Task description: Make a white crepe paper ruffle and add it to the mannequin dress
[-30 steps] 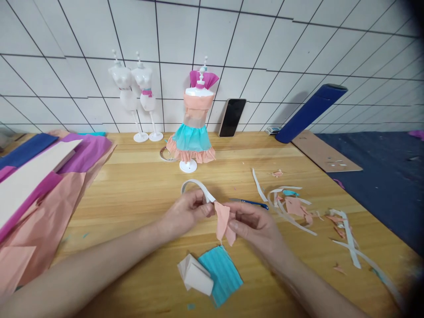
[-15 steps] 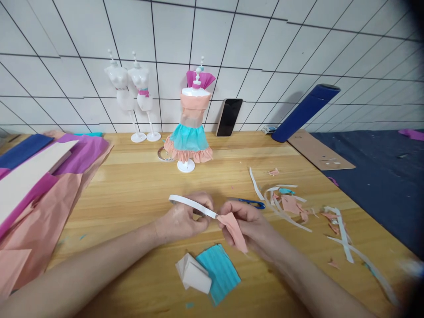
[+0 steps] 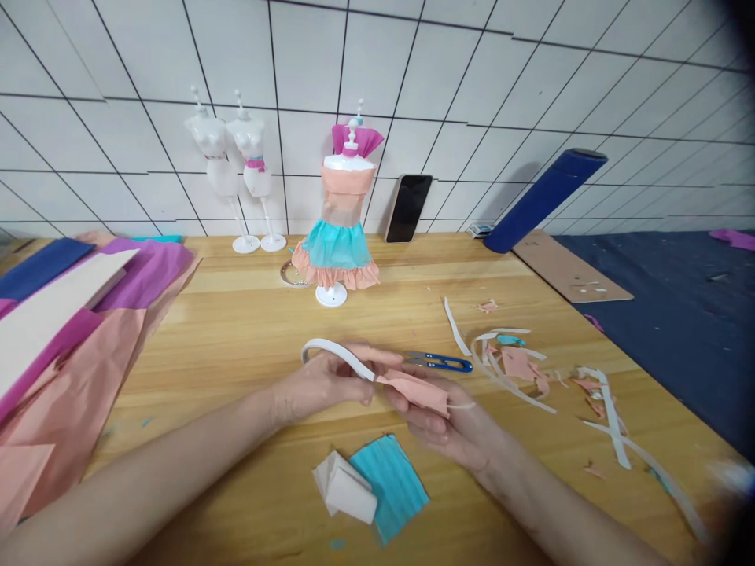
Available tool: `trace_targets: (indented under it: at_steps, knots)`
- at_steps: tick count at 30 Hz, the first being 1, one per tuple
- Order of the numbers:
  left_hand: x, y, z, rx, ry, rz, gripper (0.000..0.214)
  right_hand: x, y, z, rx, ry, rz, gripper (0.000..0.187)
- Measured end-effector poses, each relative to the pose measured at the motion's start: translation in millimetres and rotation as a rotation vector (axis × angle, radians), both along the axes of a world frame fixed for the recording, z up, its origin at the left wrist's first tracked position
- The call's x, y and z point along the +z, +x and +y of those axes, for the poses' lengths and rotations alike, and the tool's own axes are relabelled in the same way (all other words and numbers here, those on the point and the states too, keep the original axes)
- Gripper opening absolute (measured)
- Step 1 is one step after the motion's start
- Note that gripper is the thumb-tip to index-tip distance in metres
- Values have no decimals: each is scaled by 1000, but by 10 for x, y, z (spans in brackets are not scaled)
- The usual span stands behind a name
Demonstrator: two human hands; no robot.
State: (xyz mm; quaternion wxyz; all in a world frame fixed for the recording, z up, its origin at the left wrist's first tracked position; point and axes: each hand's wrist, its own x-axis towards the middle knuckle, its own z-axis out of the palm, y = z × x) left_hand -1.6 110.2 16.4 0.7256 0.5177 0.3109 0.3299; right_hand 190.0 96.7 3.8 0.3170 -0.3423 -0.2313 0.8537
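Counted on the desk point(image 3: 236, 330)
Two bare mannequins point(image 3: 211, 147), one dressed mannequin point(image 3: 345, 212), one phone point(image 3: 410, 207), one pair of scissors point(image 3: 440, 362), one blue roll point(image 3: 546, 199), one teal paper square point(image 3: 390, 486), one peach paper piece point(image 3: 416, 391).

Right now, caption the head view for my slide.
Left hand holds a white strip, right hand a peach paper piece, over a wooden table.

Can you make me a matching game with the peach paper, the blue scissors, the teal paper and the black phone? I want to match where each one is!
Things:
1. peach paper
2. blue scissors
3. teal paper
4. black phone

Places:
A. leaning on the tiled wall
B. flat on the table next to a folded white paper
C. held by the left hand and right hand
D. on the table just past the hands

Pairs: 1-C, 2-D, 3-B, 4-A.
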Motion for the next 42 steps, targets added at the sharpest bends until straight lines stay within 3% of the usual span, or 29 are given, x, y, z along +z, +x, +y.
trace_targets:
  at_steps: [4,10,15,24,34,42]
  knots:
    - [-65,-3,0,114,-74,-86,26,-84,-30,-51,-92,6,56,9]
    - [-129,51,-8,179,-268,-208,38,-94,-94,-107,-158,51,59,34]
    - [-168,118,-40,259,-274,-139,46,-130,-146,-140,-205,63,14,15]
    - [-111,157,-85,276,-417,-156,50,-149,-151,-105,-355,68,-17,20]
    - [-77,127,-10,429,-568,-131,26,-108,-79,0,-488,80,-28,21]
    - [-115,114,4,402,-615,-189,30,-76,-78,-30,-426,190,-125,23]
